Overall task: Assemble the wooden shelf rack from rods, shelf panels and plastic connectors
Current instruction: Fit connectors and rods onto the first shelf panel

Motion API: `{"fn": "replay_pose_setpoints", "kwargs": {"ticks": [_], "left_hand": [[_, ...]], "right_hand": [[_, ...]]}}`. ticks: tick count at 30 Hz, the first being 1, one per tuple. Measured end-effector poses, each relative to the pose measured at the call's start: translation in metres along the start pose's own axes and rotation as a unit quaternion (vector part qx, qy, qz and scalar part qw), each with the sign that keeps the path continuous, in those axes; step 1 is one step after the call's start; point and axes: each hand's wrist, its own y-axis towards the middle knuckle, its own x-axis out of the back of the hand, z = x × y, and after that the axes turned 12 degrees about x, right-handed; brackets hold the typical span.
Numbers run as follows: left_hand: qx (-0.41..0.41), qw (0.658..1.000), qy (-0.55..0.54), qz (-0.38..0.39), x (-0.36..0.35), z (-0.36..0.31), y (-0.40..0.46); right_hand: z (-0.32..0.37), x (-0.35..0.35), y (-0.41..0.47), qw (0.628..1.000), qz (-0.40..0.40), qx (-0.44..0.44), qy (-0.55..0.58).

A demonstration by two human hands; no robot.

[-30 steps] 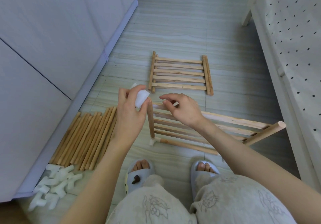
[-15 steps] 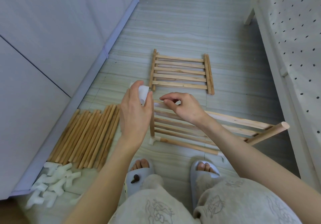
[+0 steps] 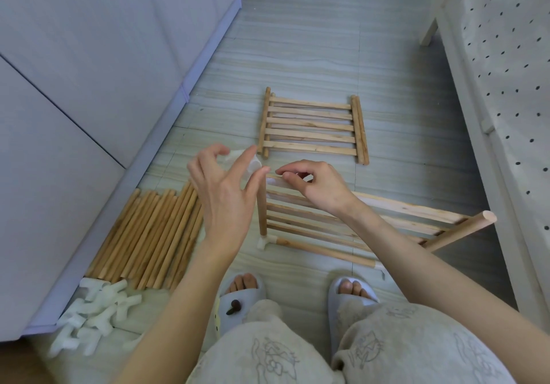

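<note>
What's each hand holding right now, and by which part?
Left hand: a white plastic connector, pinched by its body between the fingers and thumb above the upright rod. Right hand: pinches the far rail of the shelf panel near its left end.

My grey slippers point(image 3: 238, 300) on the striped grey tile floor point(image 3: 312, 41), a small brown charm point(image 3: 233, 310) on the left one, my pale cartoon-print trousers point(image 3: 401, 342) below, lilac cabinet doors point(image 3: 89, 41) to my left, a polka-dotted white bedsheet point(image 3: 512, 41) over a pale wooden bed frame point(image 3: 464, 71) to my right
</note>
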Motion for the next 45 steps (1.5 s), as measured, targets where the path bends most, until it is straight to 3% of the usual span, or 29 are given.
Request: {"fn": "replay_pose_setpoints", "kwargs": {"ticks": [3, 7, 10, 15, 20, 30, 42, 45], "left_hand": [[0.036, 0.994, -0.06, 0.087, 0.001, -0.005, 0.005], [0.089, 0.982, -0.087, 0.141, -0.002, -0.01, 0.014], [0.106, 0.972, -0.107, 0.178, -0.007, -0.014, 0.025], [0.185, 0.957, -0.179, 0.132, -0.015, -0.009, 0.058], [0.121, 0.975, -0.119, 0.144, -0.037, 0.007, 0.072], [0.058, 0.978, -0.178, 0.096, -0.046, 0.003, 0.063], [-0.064, 0.976, -0.131, 0.162, -0.033, -0.006, 0.049], [-0.006, 0.958, -0.184, 0.222, -0.032, -0.009, 0.041]], "right_hand": [[0.0, 0.001, -0.001, 0.998, 0.03, 0.007, -0.048], [-0.004, 0.0, 0.005, 0.969, 0.112, 0.017, -0.22], [-0.01, 0.003, 0.017, 0.975, 0.103, -0.002, -0.196], [-0.019, 0.008, 0.033, 0.979, 0.123, -0.006, -0.164], [-0.026, 0.001, 0.036, 0.978, 0.14, 0.006, -0.157], [-0.029, 0.001, 0.03, 0.979, 0.122, 0.002, -0.163], [-0.021, -0.001, 0.019, 0.977, 0.119, 0.002, -0.177], [-0.02, -0.001, 0.018, 0.977, 0.118, 0.0, -0.177]]}}
